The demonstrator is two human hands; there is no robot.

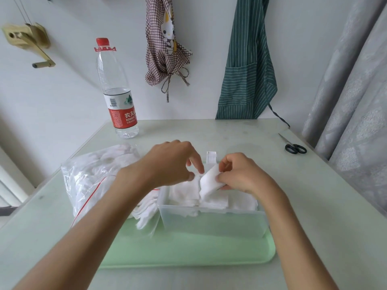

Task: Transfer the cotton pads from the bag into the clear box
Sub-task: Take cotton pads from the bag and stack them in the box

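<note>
**Stack of pads going into the box**

The right hand (236, 174) pinches a small stack of cotton pads (210, 181), tilted, just above the open clear box (211, 218), which sits on a green tray (188, 252) near the counter's (314, 206) front edge. The left hand (171, 162) hovers at the stack's left edge, fingers loosely bent and holding nothing (it looks to be steadying). Pads already lie inside the box. The bag (90, 176), toward the counter's left edge, holds many more, some spilling from its mouth. Judged step: placing. Next, the stack needs lowering flat beside those inside, then a reach into the bag.
</note>
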